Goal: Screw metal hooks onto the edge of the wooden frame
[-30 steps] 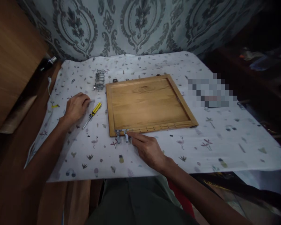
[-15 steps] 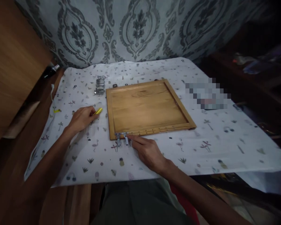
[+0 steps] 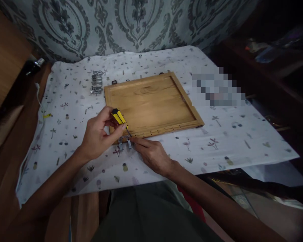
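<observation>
Screwdriver: yellow and black handle, thin dark shaft; tilted, centre-left of the frame.
Wooden panel: light brown, raised rim, small dark holes along its near edge; mid-frame.
Left grip: closed on the screwdriver's handle, shaft slanting down-right beyond the fingers.
Right grip: fingertips at the hinges on the panel's near-left edge; cannot tell whether they pinch.
Metal pieces: grouped upper left on the cloth-covered counter.

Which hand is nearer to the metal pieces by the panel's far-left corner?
Left. The left hand, gripping the yellow screwdriver, is on the near side of those metal pieces; the right hand is farther, at the wooden panel's near edge.
</observation>
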A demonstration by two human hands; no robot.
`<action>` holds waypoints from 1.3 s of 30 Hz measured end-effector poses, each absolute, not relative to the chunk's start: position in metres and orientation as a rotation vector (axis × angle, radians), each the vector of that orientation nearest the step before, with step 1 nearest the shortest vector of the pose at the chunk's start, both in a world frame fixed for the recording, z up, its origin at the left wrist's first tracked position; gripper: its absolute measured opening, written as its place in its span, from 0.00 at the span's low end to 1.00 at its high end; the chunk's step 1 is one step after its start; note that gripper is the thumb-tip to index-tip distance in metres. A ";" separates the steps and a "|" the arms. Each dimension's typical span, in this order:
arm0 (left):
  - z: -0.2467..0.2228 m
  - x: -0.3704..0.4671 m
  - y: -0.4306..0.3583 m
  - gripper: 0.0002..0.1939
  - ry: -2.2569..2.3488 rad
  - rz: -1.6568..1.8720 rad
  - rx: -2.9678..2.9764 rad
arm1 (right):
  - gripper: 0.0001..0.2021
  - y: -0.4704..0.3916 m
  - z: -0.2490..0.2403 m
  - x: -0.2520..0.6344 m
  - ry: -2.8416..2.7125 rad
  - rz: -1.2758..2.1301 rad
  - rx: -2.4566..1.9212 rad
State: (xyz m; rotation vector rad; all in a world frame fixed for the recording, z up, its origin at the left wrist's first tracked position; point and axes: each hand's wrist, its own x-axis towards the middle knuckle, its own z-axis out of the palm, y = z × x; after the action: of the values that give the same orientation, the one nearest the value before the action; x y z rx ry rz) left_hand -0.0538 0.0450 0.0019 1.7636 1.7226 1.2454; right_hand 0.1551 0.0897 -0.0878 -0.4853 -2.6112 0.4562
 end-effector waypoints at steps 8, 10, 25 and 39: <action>-0.004 -0.054 0.044 0.08 1.768 1.326 1.962 | 0.20 0.089 -0.090 0.157 -2.587 0.531 -0.493; -0.004 -0.054 0.044 0.08 1.754 1.355 1.985 | 0.20 0.089 -0.092 0.157 -2.577 0.513 -0.486; -0.008 -0.054 0.038 0.10 1.717 1.398 2.007 | 0.19 0.090 -0.088 0.155 -2.584 0.465 -0.465; -0.007 -0.054 0.037 0.12 1.684 1.420 2.052 | 0.18 0.090 -0.088 0.156 -2.614 0.473 -0.489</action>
State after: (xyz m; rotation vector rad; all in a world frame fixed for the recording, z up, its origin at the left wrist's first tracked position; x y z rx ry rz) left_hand -0.0538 0.0365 -0.0070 2.0519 1.6835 1.4200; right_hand 0.1556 0.0901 -0.0882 -0.4888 -2.6143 0.4727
